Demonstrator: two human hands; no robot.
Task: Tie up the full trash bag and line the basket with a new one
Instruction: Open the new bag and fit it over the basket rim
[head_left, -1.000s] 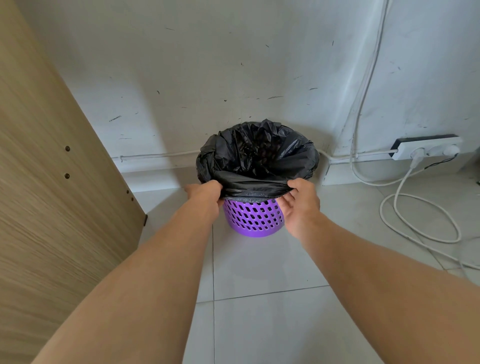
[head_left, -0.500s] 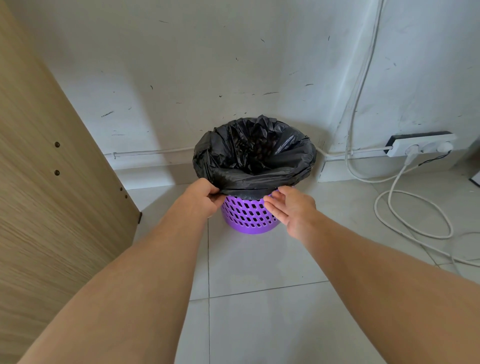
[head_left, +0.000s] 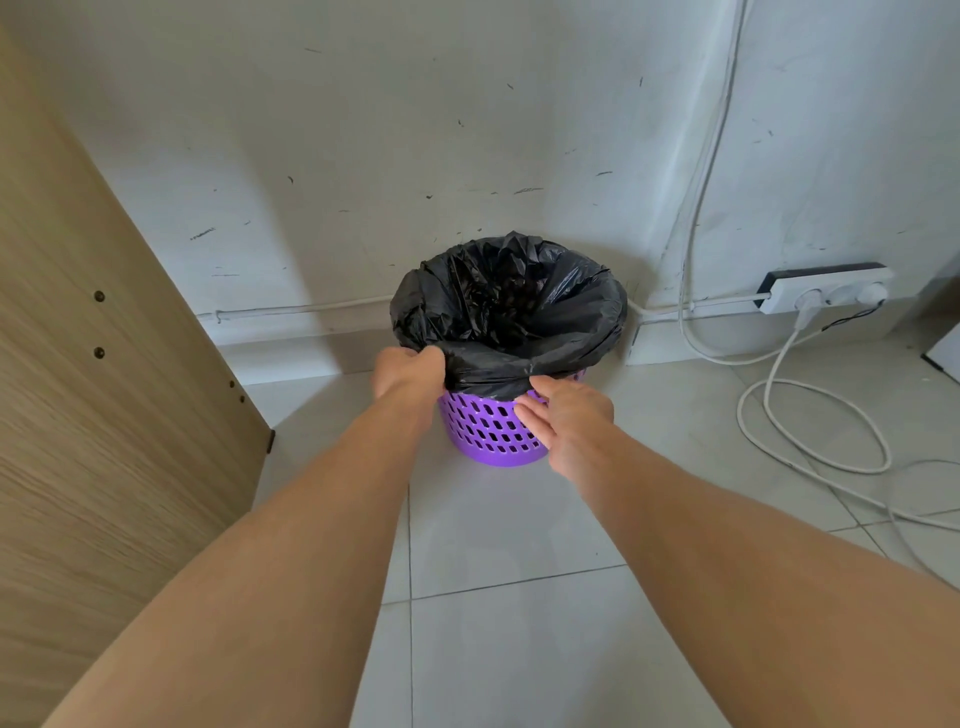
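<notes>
Freeing bag (head_left: 506, 306) hem: my left hand (head_left: 408, 370) pinches it; right hand (head_left: 563, 410) open against basket (head_left: 488, 431). Next, lift hem off rim.

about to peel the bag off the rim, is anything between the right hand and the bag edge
Nothing visible. The right hand lies open against the purple basket just under the black trash bag overhang; the left hand grips that edge.

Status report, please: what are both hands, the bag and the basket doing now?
Left hand gripping black bag overhang. Right hand open against purple basket. Bag untied, lining basket. Nothing in the way.
</notes>
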